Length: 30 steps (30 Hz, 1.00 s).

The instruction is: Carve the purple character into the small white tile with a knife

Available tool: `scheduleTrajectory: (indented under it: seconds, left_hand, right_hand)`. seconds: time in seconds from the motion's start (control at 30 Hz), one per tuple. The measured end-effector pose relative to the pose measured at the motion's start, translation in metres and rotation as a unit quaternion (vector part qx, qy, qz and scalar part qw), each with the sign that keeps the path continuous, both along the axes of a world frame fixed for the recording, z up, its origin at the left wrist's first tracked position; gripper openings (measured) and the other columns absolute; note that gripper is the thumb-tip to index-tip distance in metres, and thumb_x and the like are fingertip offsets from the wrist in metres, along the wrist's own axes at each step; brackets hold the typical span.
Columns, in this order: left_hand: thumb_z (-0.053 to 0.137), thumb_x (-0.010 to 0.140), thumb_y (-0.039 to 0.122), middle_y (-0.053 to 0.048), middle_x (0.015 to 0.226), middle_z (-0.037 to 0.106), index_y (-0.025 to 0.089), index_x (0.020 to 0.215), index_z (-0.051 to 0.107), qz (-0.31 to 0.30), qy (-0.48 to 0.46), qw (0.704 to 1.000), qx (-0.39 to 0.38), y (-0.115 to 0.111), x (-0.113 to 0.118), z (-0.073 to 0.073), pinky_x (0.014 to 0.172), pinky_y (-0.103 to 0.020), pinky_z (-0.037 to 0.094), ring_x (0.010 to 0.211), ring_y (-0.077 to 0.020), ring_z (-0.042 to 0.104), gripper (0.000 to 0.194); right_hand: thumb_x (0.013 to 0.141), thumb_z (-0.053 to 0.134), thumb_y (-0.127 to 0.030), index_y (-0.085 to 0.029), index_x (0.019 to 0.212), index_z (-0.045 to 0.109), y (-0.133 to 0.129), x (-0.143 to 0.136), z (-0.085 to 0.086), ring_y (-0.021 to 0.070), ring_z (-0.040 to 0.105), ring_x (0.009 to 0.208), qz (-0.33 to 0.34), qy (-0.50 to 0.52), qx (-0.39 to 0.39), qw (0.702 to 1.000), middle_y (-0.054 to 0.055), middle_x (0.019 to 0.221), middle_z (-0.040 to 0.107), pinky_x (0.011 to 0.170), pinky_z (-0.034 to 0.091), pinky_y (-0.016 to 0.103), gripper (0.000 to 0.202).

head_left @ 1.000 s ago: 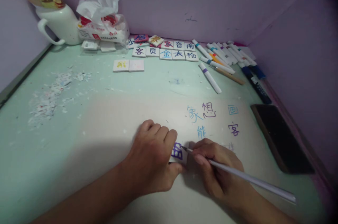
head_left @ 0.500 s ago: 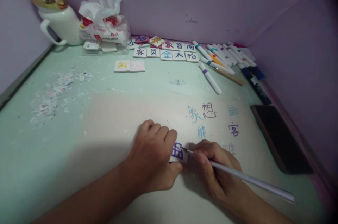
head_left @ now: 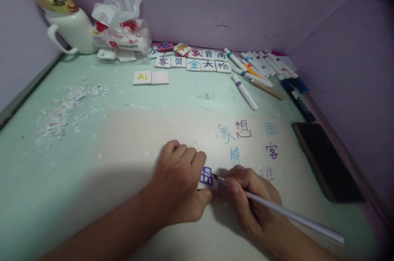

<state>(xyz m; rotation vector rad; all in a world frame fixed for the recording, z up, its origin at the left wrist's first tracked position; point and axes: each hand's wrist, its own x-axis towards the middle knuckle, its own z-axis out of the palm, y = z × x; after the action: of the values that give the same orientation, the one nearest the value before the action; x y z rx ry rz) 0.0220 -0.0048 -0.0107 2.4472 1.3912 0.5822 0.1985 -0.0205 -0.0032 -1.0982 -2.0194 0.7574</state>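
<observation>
My left hand (head_left: 181, 183) is closed around a small white block (head_left: 216, 186) and presses it to the table; most of the block is hidden under the fingers. A purple Chinese character shows on the block's exposed face. In my right hand (head_left: 257, 195) is a slim craft knife (head_left: 292, 214) with a silvery handle, gripped like a pen. Its thin tip touches, or nearly touches, the right side of the purple character. Blue and purple characters, such as the purple one (head_left: 243, 129), are written on the pale surface just beyond my hands.
Several character blocks (head_left: 193, 64) line the back wall, with two paler blocks (head_left: 150, 78) in front. Markers (head_left: 244, 92) lie at back right, above a dark phone (head_left: 328, 162). White shavings (head_left: 64, 109) are heaped left, near a tissue pack (head_left: 120, 35) and a white mug (head_left: 72, 31).
The knife tip has shifted slightly down on the character, and the handle's far end sits a little lower. My left hand keeps its hold on the block.
</observation>
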Motion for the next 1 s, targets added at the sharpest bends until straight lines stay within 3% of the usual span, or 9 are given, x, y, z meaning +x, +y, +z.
scheduleTrajectory:
  seconds: [0.27, 0.47, 0.6, 0.73, 1.0]
  left_hand:
    - [0.061, 0.066, 0.035, -0.004, 0.069, 0.053, 0.017, 0.074, 0.053, -0.001, 0.003, 1.000, -0.006, 0.000, 0.000, 0.000, 0.073, -0.041, 0.035, 0.067, -0.0213, 0.045, 0.021]
    - [0.063, 0.070, 0.046, -0.004, 0.072, 0.053, 0.015, 0.078, 0.053, -0.026, 0.004, 0.999, -0.037, 0.002, -0.001, 0.007, 0.074, -0.042, 0.034, 0.068, -0.0211, 0.045, 0.033]
    - [0.060, 0.071, 0.036, -0.008, 0.084, 0.055, 0.014, 0.093, 0.056, -0.048, 0.007, 0.996, -0.081, 0.001, -0.003, 0.013, 0.080, -0.045, 0.034, 0.079, -0.0247, 0.048, 0.032]
    - [0.055, 0.064, 0.021, -0.012, 0.099, 0.055, 0.013, 0.113, 0.052, -0.067, -0.009, 0.994, -0.082, 0.001, -0.005, 0.015, 0.085, -0.047, 0.034, 0.091, -0.0275, 0.049, 0.049]
    - [0.049, 0.053, 0.011, -0.013, 0.103, 0.053, 0.010, 0.110, 0.054, -0.087, -0.035, 0.992, -0.081, 0.002, -0.008, 0.012, 0.086, -0.047, 0.034, 0.089, -0.0260, 0.047, 0.057]
  right_hand:
    - [0.086, 0.042, -0.006, -0.021, 0.080, 0.044, -0.003, 0.003, -0.005, 0.0113, 0.046, 0.053, 0.006, 0.040, -0.029, 0.999, -0.002, 0.063, 0.048, 0.050, 0.037, 0.025, 0.016]
    - [0.092, 0.042, -0.012, -0.020, 0.090, 0.055, -0.001, 0.010, -0.013, 0.0143, 0.051, 0.064, -0.046, 0.185, -0.058, 0.980, 0.001, 0.072, 0.052, 0.055, 0.038, 0.028, 0.016]
    - [0.095, 0.045, -0.023, -0.021, 0.089, 0.056, 0.007, 0.020, -0.014, 0.0123, 0.045, 0.057, -0.025, 0.203, -0.146, 0.968, -0.001, 0.067, 0.050, 0.049, 0.032, 0.026, 0.013]
    - [0.095, 0.045, -0.032, -0.022, 0.090, 0.056, 0.013, 0.026, -0.017, 0.0125, 0.044, 0.057, -0.018, 0.204, -0.213, 0.955, -0.002, 0.065, 0.049, 0.050, 0.031, 0.026, 0.016]
    - [0.096, 0.044, -0.033, -0.022, 0.085, 0.054, 0.017, 0.027, -0.021, 0.0117, 0.041, 0.057, -0.021, 0.200, -0.207, 0.957, -0.002, 0.067, 0.048, 0.051, 0.030, 0.026, 0.019]
